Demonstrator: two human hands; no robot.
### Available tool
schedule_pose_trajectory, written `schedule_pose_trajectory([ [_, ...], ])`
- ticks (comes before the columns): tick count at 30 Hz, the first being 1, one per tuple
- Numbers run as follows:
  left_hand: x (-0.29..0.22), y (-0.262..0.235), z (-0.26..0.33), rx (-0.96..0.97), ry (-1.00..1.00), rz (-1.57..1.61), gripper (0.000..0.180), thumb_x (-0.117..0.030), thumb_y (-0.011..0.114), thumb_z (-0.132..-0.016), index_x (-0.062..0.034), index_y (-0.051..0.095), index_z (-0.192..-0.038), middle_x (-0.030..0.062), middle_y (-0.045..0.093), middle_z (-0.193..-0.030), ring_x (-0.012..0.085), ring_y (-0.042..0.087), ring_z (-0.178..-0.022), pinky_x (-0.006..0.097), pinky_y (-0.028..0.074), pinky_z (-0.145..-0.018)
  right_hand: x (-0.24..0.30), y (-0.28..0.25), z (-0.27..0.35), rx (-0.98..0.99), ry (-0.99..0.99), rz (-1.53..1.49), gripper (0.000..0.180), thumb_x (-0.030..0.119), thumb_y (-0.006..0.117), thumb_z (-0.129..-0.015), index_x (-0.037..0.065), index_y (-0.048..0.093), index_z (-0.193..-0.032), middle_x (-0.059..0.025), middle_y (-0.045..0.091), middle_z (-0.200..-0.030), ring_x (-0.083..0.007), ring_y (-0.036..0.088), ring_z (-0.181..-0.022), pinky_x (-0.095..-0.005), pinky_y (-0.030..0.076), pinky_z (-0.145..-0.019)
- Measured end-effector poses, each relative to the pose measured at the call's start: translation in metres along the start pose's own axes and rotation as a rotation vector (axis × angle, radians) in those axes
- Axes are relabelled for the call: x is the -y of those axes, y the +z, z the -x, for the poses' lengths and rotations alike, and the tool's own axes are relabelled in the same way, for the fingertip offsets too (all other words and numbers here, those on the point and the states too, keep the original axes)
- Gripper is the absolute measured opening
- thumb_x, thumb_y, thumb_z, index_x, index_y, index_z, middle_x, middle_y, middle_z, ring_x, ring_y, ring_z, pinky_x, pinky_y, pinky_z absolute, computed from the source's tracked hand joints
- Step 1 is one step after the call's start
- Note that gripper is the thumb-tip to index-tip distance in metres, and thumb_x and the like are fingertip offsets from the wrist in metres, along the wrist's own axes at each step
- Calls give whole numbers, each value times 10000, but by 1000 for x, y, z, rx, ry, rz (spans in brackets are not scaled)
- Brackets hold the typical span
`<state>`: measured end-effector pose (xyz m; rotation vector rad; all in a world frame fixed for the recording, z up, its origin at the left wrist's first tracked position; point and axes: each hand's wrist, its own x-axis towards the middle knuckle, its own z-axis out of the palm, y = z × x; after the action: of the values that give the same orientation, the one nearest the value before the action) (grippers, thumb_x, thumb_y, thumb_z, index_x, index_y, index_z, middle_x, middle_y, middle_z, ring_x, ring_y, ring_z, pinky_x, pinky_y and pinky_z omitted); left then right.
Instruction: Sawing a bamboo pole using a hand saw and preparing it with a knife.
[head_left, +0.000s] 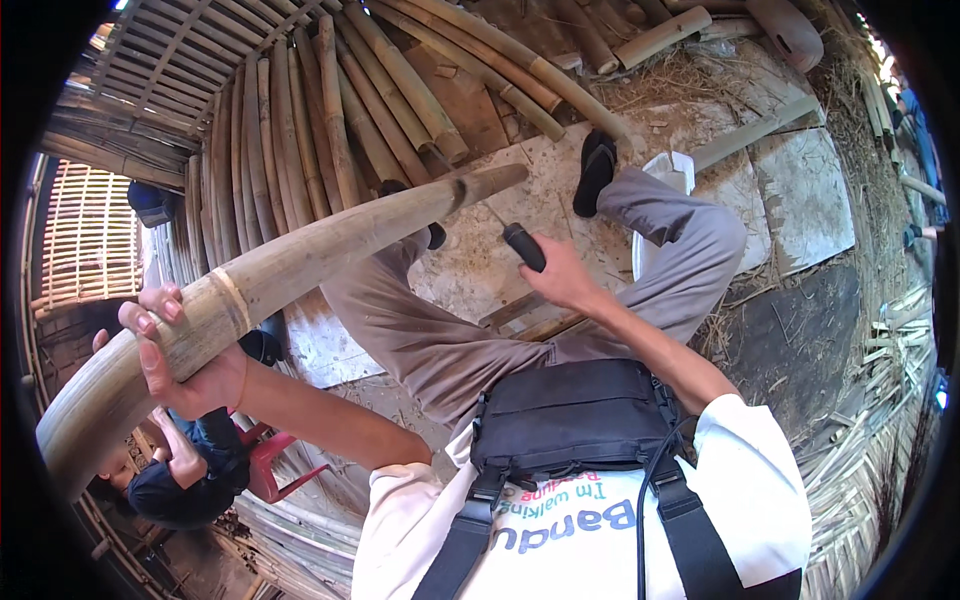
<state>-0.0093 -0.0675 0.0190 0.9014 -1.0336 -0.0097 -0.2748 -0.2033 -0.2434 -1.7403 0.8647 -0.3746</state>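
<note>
Your left hand (185,350) grasps a thick, pale bamboo pole (270,285) with dark nodes. Your right hand (555,275) is clenched on a black-handled tool (524,246). Stacked bamboo (330,110) lies beyond; another person (180,470) crouches below the pole.

Place: open-air bamboo workshop, rustic, ground-level work.
Stock: cut bamboo poles (330,110) stacked side by side, fanning across the upper left and top centre of the frame.
Walls: woven bamboo lattice panel (88,235) at far left; slatted bamboo screen (165,50) in the upper left corner.
Floor: flat slabs (800,190) at centre and right, littered with shavings and straw.
Scraps: split bamboo strips (890,350) heaped along the right edge.
Seating: red stool (275,460) at lower left.
</note>
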Motion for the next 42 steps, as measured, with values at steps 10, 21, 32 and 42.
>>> schedule_pose_trajectory([
  [10,6,6,1,-8,-5,8,494,-108,544,-729,-78,339,-1178,93,503,-829,203,514,-754,376,400,-782,-92,1,-12,74,496,-4,242,151,580,-668,-38,546,-816,-222,580,-661,-349,601,-648,-416,446,-602],
  [21,3,12,-4,14,-49,27,289,-120,529,-767,-113,478,-1051,61,501,-860,202,484,-830,376,380,-850,-74,12,-8,4,114,39,227,112,547,-661,-43,529,-827,-272,570,-700,-428,574,-724,-437,450,-644],
  [32,-8,2,0,-316,-100,-152,217,-163,553,-751,-13,534,-908,52,484,-818,185,483,-768,361,368,-840,-31,6,-6,84,113,-84,229,122,574,-652,-43,551,-810,-264,578,-722,-403,589,-698,-410,465,-633],
  [42,-4,-3,2,62,-45,112,376,-110,554,-748,-90,446,-1107,48,457,-818,169,441,-742,333,360,-786,-56,-3,-13,73,121,-34,201,123,562,-655,-47,522,-754,-252,564,-679,-392,565,-653,-412,455,-629],
])
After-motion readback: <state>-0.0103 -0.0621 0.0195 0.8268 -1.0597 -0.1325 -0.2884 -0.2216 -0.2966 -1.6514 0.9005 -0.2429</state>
